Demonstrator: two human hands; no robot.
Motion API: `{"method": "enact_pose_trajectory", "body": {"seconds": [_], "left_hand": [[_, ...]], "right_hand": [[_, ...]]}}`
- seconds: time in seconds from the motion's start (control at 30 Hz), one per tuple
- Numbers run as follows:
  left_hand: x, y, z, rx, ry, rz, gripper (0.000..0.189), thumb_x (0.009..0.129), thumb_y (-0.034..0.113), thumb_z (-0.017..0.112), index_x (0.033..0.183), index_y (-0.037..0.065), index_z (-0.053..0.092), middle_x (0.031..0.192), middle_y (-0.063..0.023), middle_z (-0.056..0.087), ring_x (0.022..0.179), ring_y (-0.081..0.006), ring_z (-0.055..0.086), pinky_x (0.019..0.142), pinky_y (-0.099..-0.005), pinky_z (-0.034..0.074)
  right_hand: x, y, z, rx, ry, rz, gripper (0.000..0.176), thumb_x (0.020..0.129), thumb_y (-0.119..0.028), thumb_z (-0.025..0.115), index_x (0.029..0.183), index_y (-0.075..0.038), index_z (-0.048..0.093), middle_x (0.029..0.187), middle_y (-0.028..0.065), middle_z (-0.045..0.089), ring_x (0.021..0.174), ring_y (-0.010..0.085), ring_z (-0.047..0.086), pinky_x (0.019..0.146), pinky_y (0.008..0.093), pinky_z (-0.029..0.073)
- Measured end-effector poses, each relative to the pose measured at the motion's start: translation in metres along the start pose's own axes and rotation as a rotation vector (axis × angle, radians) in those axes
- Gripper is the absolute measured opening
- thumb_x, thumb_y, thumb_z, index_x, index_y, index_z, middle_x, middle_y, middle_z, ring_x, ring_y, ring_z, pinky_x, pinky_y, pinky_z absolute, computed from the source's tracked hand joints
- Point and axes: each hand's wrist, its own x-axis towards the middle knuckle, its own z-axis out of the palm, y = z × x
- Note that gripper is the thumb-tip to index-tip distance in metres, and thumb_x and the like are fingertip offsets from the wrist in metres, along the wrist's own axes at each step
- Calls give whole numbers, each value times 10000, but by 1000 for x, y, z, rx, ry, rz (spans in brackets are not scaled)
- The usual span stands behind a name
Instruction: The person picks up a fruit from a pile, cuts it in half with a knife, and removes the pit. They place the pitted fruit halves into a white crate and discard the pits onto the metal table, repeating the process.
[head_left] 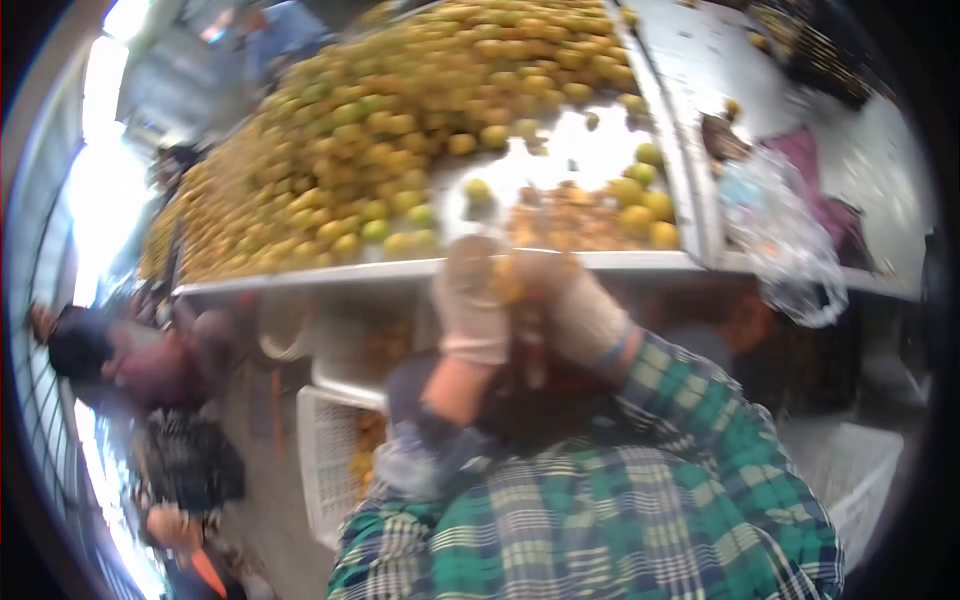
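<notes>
My left hand (pixel 474 305), in a pale glove with a darker palm, is closed at the table's front edge. A yellow-orange citrus fruit (pixel 509 280) shows at its fingers, between the two hands. My right hand (pixel 588 308), gloved as well, curls in from the other side close to the fruit. Motion blur hides what its fingers hold. Just beyond the hands, a heap of small brownish-orange bits (pixel 565 218) lies on the metal table. Several yellow-green citrus fruits (pixel 645 200) sit to the right of it, and a single greenish fruit (pixel 477 190) lies to the left.
A large pile of citrus fruit (pixel 400 110) covers much of the raised-edge table (pixel 600 261). A clear plastic bag (pixel 795 245) hangs over the edge at right. White crates (pixel 325 465) stand low on both sides. Another person (pixel 150 360) is at the left.
</notes>
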Motion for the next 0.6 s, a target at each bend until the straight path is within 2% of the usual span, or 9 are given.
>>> {"method": "enact_pose_trajectory", "body": {"seconds": [0.03, 0.1, 0.2, 0.23, 0.33, 0.4, 0.47, 0.5, 0.6], "left_hand": [[8, -6, 1, -40, 37, 65, 373, 978, 394, 458, 932, 45, 581, 790, -35, 571, 713, -118, 555, 638, -266, 487], [18, 3, 2, -758, 43, -537, 477, 929, 546, 451, 1012, 84, 532, 829, -95, 594, 703, -216, 611, 544, -336, 528], [26, 27, 6, -1005, 41, -751, 466, 936, 514, 429, 1047, 76, 543, 935, -129, 622, 796, -258, 626, 655, -365, 543], [27, 28, 9, -1047, 75, -761, 467, 935, 492, 426, 1084, 66, 542, 982, -146, 626, 867, -280, 624, 749, -393, 533], [28, 21, 6, -1143, 43, -818, 476, 936, 472, 423, 1133, 53, 532, 1040, -158, 612, 902, -300, 617, 797, -422, 521], [22, -2, 2, -1245, -114, -793, 475, 947, 440, 404, 1185, 44, 517, 1103, -170, 590, 965, -326, 603, 811, -438, 512], [16, -11, 5, -249, -162, -235, 477, 963, 422, 375, 1218, 41, 506, 1122, -180, 578, 925, -339, 600, 751, -441, 516], [16, -9, 1, -98, -218, -193, 485, 975, 427, 347, 1231, 45, 501, 1114, -186, 579, 863, -334, 589, 712, -439, 510], [11, 8, 1, -348, -231, -332, 491, 965, 456, 385, 1195, 43, 518, 1026, -122, 579, 805, -250, 563, 662, -370, 473]], "right_hand": [[1, -2, 2, 143, -14, -2, 155, 872, -252, 649, 869, -123, 564, 683, -3, 537, 484, 110, 467, 414, 262, 388], [5, -9, -3, 255, -47, 24, 177, 884, -249, 632, 915, -92, 556, 747, 28, 563, 503, 124, 511, 418, 277, 414], [7, -13, -5, 291, -49, -40, 183, 894, -224, 604, 975, -68, 553, 779, 55, 576, 531, 136, 546, 437, 290, 453], [7, -13, -7, 301, -62, -80, 193, 899, -207, 588, 1011, -55, 553, 787, 67, 581, 545, 143, 562, 451, 296, 475], [9, -22, -8, 232, 62, -127, 228, 901, -178, 561, 1078, -34, 553, 806, 86, 589, 521, 154, 564, 453, 312, 499], [13, -19, -19, 226, 35, -136, 269, 915, -172, 570, 1139, -23, 561, 828, 89, 620, 560, 154, 605, 470, 294, 522], [12, -19, -21, 51, 57, -306, 273, 927, -160, 586, 1160, -18, 579, 853, 89, 651, 605, 141, 637, 482, 273, 541], [10, -19, -19, 52, 56, -302, 273, 927, -160, 586, 1160, -18, 579, 853, 89, 651, 605, 141, 637, 482, 273, 541], [8, -17, -16, -39, 90, -365, 254, 930, -146, 600, 1145, -12, 605, 855, 79, 666, 629, 126, 649, 492, 248, 551]]}}
